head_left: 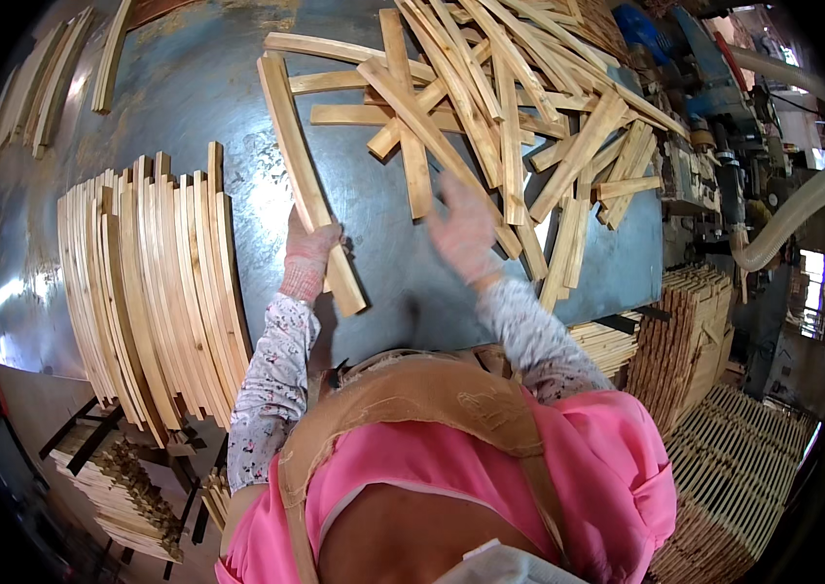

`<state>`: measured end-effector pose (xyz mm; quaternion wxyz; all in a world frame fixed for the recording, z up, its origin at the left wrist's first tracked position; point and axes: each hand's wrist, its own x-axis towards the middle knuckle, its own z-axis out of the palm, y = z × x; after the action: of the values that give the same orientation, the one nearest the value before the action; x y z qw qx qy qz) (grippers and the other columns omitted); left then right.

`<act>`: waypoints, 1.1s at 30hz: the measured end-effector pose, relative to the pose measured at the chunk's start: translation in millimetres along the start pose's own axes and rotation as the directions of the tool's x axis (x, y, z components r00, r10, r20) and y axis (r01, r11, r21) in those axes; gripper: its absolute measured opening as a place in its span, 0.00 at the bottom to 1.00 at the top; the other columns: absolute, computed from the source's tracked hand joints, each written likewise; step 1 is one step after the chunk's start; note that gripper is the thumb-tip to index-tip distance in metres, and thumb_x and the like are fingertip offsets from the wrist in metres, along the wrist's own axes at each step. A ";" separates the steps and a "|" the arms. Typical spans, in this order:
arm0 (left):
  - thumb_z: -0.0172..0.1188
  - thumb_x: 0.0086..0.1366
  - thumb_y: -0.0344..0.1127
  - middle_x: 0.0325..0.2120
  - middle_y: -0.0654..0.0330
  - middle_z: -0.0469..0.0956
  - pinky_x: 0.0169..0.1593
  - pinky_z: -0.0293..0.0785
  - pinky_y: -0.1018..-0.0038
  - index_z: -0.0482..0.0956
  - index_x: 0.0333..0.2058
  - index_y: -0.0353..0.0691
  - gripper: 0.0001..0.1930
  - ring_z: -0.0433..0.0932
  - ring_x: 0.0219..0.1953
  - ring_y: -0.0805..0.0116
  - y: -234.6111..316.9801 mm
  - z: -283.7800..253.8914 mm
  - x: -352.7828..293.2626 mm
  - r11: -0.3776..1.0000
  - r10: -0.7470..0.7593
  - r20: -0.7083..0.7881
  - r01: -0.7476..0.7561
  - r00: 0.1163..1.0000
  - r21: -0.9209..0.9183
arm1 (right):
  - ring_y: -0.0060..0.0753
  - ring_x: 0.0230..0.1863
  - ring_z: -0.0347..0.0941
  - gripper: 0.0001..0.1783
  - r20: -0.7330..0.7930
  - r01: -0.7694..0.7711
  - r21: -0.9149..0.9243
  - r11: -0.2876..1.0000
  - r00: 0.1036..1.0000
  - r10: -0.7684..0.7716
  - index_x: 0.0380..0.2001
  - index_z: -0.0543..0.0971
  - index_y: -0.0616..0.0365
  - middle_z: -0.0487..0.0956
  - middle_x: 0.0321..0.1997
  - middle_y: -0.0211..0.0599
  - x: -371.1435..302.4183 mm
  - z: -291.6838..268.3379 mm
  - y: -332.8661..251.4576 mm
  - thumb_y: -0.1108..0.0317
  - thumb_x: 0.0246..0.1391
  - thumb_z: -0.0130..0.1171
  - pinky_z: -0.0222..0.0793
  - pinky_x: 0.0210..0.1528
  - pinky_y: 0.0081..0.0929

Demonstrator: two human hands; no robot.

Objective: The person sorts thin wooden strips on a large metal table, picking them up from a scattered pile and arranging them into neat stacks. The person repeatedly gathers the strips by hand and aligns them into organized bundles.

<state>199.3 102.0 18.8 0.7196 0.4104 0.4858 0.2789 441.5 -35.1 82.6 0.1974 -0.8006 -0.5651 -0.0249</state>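
My left hand [308, 251], in a pale reddish glove, is closed around the lower part of a long wooden slat [298, 146]. That slat stretches away from me over the metal tabletop, and a second strip seems to lie along it. My right hand [464, 229], gloved alike, is over the near edge of a loose heap of wooden slats [442, 131]. Motion blurs its fingers, so whether they grip or only touch a slat does not show.
At left, a row of wooden strips [155, 292] lies side by side on the metal table [247, 127]. More strips [41, 83] lie at the far left. Stacked wood [680, 341] stands beyond the table's right side, near machinery with a pale hose [802, 209].
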 end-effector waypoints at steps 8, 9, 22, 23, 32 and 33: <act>0.64 0.63 0.20 0.36 0.56 0.81 0.30 0.83 0.72 0.67 0.65 0.38 0.32 0.81 0.28 0.69 20.4 -54.4 -23.5 0.996 -0.070 -0.024 0.069 0.997 -0.057 | 0.35 0.45 0.85 0.27 0.495 -0.622 0.579 0.527 0.782 0.379 0.55 0.83 0.67 0.89 0.50 0.46 76.8 -14.8 46.0 0.52 0.72 0.55 0.78 0.52 0.30; 0.64 0.64 0.21 0.36 0.56 0.81 0.31 0.83 0.72 0.65 0.67 0.38 0.33 0.81 0.29 0.69 23.2 -58.4 -25.3 0.996 -0.056 -0.032 0.054 0.998 -0.076 | 0.35 0.42 0.84 0.26 0.591 -0.709 0.610 0.353 0.704 0.394 0.55 0.83 0.67 0.88 0.48 0.44 81.0 -17.3 36.3 0.53 0.71 0.57 0.79 0.49 0.30; 0.78 0.53 0.32 0.53 0.49 0.78 0.54 0.82 0.66 0.52 0.75 0.31 0.56 0.81 0.50 0.60 23.9 -61.1 7.8 0.998 -0.059 0.228 0.049 0.972 0.051 | 0.59 0.49 0.81 0.33 0.514 -0.443 0.512 0.736 0.845 0.151 0.64 0.75 0.58 0.83 0.53 0.54 80.9 90.2 -117.3 0.55 0.60 0.68 0.78 0.52 0.46; 0.77 0.54 0.31 0.52 0.50 0.78 0.53 0.82 0.66 0.53 0.75 0.31 0.54 0.81 0.49 0.60 18.3 -67.1 7.2 0.994 -0.080 0.199 0.064 0.977 0.087 | 0.59 0.53 0.80 0.33 0.269 -0.159 0.260 0.952 0.959 0.087 0.64 0.75 0.57 0.82 0.56 0.55 91.9 60.5 -120.2 0.54 0.59 0.68 0.77 0.55 0.48; 0.69 0.57 0.24 0.46 0.54 0.78 0.50 0.82 0.67 0.58 0.72 0.32 0.45 0.80 0.44 0.64 11.2 -77.8 28.8 0.992 -0.033 0.059 0.025 0.998 0.123 | 0.43 0.44 0.82 0.32 0.678 -0.757 0.630 0.174 0.646 0.350 0.66 0.74 0.66 0.81 0.52 0.51 90.1 36.0 -14.9 0.62 0.60 0.60 0.80 0.43 0.37; 0.69 0.58 0.24 0.46 0.55 0.78 0.49 0.82 0.67 0.58 0.72 0.32 0.44 0.80 0.43 0.64 11.6 -81.9 26.9 0.989 -0.036 0.045 0.030 0.998 0.142 | 0.37 0.41 0.82 0.32 0.688 -0.655 0.725 -0.214 0.676 0.262 0.67 0.72 0.70 0.81 0.50 0.48 87.6 34.8 -25.6 0.65 0.62 0.54 0.81 0.41 0.31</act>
<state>133.3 155.5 0.6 0.7046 0.4588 0.4937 0.2220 443.2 62.5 80.9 0.5949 -0.5698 -0.0896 0.5597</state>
